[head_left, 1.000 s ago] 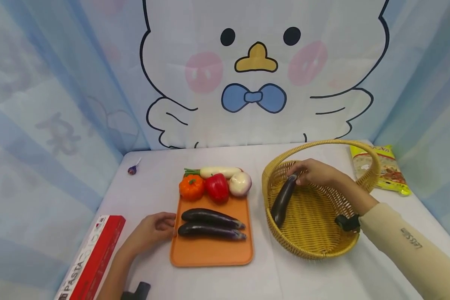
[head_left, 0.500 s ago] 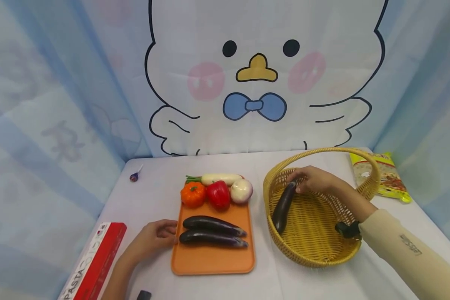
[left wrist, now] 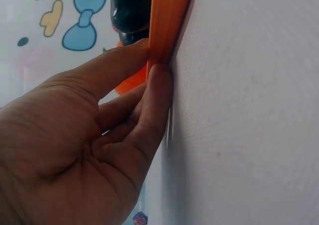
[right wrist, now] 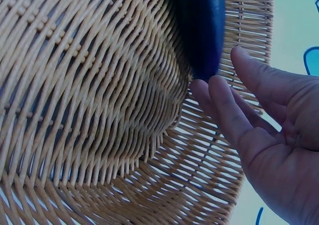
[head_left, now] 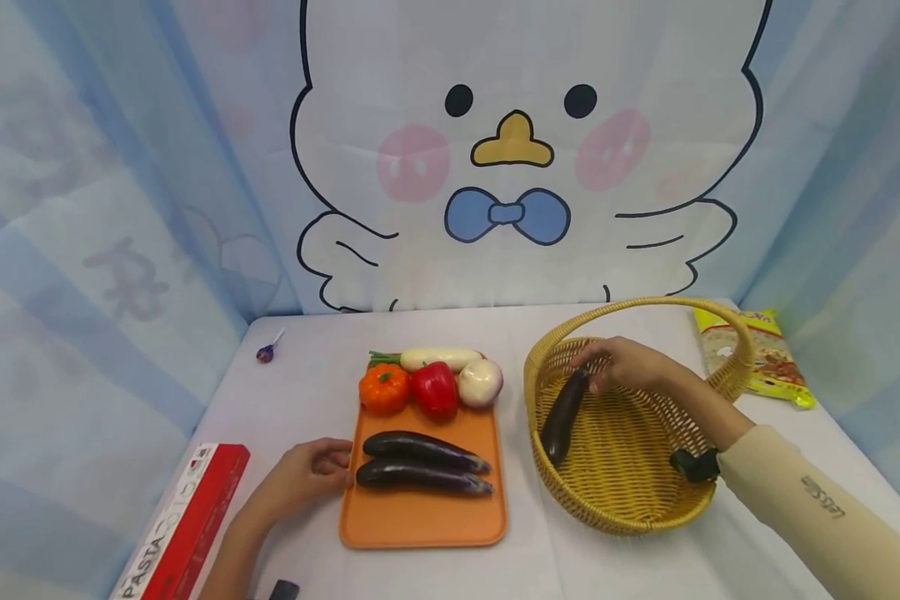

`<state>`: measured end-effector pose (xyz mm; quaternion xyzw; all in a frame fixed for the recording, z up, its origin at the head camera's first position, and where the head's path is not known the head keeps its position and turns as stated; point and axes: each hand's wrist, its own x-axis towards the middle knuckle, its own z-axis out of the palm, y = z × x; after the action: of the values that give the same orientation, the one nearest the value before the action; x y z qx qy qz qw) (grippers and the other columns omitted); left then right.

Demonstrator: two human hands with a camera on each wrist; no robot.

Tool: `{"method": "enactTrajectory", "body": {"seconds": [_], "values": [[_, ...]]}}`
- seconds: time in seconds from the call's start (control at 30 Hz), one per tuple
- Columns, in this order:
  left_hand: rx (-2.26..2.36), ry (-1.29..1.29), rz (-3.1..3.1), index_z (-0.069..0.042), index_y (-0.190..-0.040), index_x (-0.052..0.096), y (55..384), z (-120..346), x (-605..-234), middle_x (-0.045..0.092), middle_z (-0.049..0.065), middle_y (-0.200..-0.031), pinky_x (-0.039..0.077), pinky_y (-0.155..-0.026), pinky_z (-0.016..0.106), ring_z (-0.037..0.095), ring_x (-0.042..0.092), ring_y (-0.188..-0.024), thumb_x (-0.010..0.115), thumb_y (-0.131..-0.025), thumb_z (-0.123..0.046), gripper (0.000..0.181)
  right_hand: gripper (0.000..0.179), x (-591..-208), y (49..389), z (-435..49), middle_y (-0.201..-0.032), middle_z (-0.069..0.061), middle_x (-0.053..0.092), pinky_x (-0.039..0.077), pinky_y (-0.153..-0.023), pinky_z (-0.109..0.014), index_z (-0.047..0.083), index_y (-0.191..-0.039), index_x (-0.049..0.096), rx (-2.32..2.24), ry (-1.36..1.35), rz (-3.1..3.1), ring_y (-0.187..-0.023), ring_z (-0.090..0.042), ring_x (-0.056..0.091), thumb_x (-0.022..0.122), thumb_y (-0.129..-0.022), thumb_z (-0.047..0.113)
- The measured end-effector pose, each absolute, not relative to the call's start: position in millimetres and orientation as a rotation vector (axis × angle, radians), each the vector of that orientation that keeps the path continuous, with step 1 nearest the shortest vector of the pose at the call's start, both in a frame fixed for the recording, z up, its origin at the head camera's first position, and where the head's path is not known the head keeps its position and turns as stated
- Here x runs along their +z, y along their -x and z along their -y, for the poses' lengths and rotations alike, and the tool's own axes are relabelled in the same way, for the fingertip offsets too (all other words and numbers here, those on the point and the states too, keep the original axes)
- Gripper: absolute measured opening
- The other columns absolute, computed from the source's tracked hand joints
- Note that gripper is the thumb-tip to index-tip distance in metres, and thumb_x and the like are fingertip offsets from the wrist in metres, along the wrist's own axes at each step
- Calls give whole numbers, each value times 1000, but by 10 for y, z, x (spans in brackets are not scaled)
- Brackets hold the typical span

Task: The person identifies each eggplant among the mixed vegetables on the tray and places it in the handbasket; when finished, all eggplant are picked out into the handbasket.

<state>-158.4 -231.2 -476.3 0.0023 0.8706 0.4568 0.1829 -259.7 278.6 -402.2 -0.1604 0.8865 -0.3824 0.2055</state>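
Note:
In the head view my left hand [head_left: 303, 477] is at the left edge of an orange tray [head_left: 423, 525]. The left wrist view shows thumb and finger pinching the tray's rim [left wrist: 167, 21]. Two eggplants, one behind [head_left: 423, 450] and one in front [head_left: 420, 476], lie side by side on the tray. Inside a wicker basket [head_left: 622, 467], a third eggplant [head_left: 565, 417] leans along the left wall. My right hand [head_left: 626, 367] reaches in at that eggplant's stem end. In the right wrist view, its thumb stands off the eggplant [right wrist: 202, 31] and its fingertips are at the tip.
At the tray's back sit an orange pumpkin-like vegetable [head_left: 385, 389], a red bell pepper [head_left: 435, 390], an onion [head_left: 481, 383] and a white radish [head_left: 438, 358]. A pasta box [head_left: 187, 517] lies left, a lollipop [head_left: 267, 352] farther back. Behind the basket lies a yellow bag [head_left: 768, 358].
The head view has shifted, so the scene sits lower in it. My right thumb and fingers have loosened around the basket's eggplant. My left hand stays at the tray's edge.

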Motion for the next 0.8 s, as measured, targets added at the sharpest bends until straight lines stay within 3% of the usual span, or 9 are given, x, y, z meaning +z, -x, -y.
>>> {"method": "enactTrajectory", "body": {"seconds": [0.57, 0.8], "values": [[1277, 16, -2467, -10, -127, 64, 1572, 2313, -4761, 67, -1, -98, 56, -83, 37, 16, 65, -87, 82, -82, -24, 51, 42, -3973, 2568, -2760, -126, -21, 59, 53, -80, -35, -2, -127, 62, -1045, 446, -2461, -97, -27, 62, 70, -86, -5], [1285, 5, -2465, -10, -127, 64, 1574, 2313, -4752, 68, -1, -99, 56, -83, 37, 16, 65, -88, 82, -82, -26, 52, 40, -3806, 2488, -2720, -129, -16, 61, 52, -88, -43, 3, -127, 64, -927, 475, -2546, -105, -28, 61, 74, -88, 9]]}}
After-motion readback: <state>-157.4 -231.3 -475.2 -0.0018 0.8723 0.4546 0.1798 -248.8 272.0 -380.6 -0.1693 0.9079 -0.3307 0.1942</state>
